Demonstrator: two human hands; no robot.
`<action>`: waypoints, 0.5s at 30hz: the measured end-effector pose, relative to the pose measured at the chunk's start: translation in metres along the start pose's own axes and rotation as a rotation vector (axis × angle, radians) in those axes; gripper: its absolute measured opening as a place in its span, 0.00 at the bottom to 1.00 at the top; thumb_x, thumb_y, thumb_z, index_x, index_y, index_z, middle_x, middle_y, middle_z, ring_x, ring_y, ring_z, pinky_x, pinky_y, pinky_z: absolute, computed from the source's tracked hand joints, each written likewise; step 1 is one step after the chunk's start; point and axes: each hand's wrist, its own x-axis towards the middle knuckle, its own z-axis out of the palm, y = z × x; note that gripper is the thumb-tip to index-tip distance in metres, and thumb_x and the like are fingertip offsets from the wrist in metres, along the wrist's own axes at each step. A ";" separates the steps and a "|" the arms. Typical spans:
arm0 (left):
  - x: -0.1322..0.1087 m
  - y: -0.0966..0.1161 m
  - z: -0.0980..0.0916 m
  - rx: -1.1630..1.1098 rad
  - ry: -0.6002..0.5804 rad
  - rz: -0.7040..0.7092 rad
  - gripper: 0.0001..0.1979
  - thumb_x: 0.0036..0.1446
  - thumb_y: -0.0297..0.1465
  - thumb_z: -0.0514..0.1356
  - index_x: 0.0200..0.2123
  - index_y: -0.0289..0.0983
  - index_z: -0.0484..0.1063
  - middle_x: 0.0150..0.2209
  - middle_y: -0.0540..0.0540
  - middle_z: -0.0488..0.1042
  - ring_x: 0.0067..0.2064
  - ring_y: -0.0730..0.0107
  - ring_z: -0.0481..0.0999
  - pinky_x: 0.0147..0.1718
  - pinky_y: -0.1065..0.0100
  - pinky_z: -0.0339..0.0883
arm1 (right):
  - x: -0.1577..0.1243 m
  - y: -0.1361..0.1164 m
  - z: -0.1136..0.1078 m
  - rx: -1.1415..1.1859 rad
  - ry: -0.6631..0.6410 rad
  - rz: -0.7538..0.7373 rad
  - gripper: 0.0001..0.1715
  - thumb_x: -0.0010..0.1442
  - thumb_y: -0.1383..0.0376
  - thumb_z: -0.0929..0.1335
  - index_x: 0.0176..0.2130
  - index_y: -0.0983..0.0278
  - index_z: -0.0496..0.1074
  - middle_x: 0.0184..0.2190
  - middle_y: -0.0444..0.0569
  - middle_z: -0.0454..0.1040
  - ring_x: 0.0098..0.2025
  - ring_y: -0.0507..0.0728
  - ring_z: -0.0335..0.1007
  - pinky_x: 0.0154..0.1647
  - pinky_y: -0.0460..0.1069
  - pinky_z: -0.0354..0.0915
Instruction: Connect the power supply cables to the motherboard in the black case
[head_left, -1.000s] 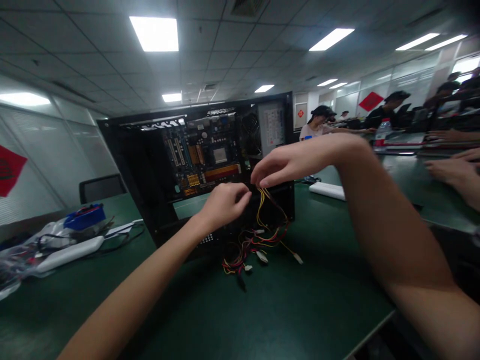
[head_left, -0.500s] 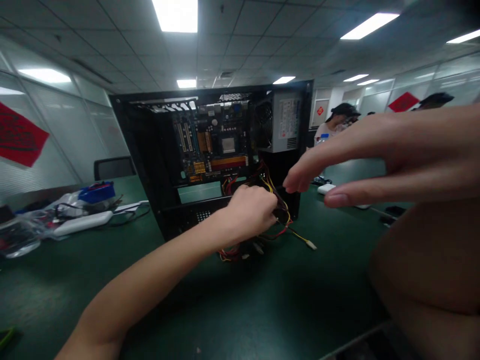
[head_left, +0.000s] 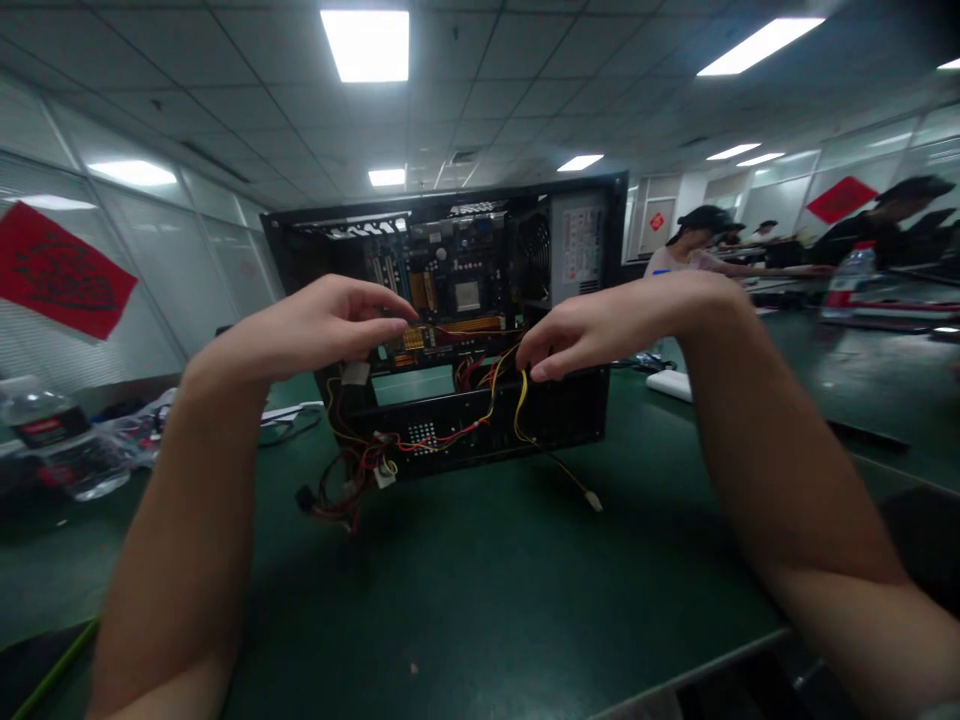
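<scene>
Wires spread across the front of the case (head_left: 555, 408), a hand at either end.

The left hand (head_left: 315, 322) has just crossed to the case's left half, thumb and forefinger nearly meeting at a thin wire (head_left: 476, 333); I can't tell whether they grip it. The right hand (head_left: 589, 330) has come in before the case's right half, fingers pinched together on the yellow wires (head_left: 518, 420). The case stands on the desk (head_left: 480, 610), and the bundle (head_left: 367, 455) now lies by its lower left edge, so the tangle seems, to my eye, better parted for sorting.
</scene>
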 end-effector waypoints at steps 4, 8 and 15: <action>-0.003 0.000 -0.002 -0.137 -0.042 0.056 0.23 0.62 0.43 0.61 0.55 0.39 0.77 0.33 0.45 0.78 0.29 0.71 0.74 0.27 0.72 0.67 | 0.020 -0.008 0.006 0.039 -0.088 -0.096 0.23 0.67 0.55 0.68 0.56 0.63 0.78 0.48 0.49 0.81 0.47 0.59 0.77 0.44 0.49 0.70; -0.005 0.006 0.001 -0.191 -0.005 0.122 0.20 0.62 0.42 0.61 0.53 0.40 0.77 0.36 0.45 0.79 0.33 0.70 0.76 0.31 0.72 0.70 | 0.017 -0.030 0.009 0.044 -0.048 -0.181 0.25 0.67 0.55 0.68 0.58 0.64 0.76 0.52 0.51 0.79 0.50 0.59 0.77 0.48 0.48 0.69; -0.010 0.025 0.010 -0.234 0.047 0.198 0.19 0.57 0.36 0.65 0.52 0.40 0.76 0.39 0.46 0.76 0.42 0.65 0.79 0.38 0.68 0.75 | 0.000 -0.061 0.020 -0.050 -0.073 -0.253 0.25 0.66 0.53 0.70 0.58 0.60 0.76 0.53 0.49 0.78 0.51 0.59 0.76 0.48 0.48 0.68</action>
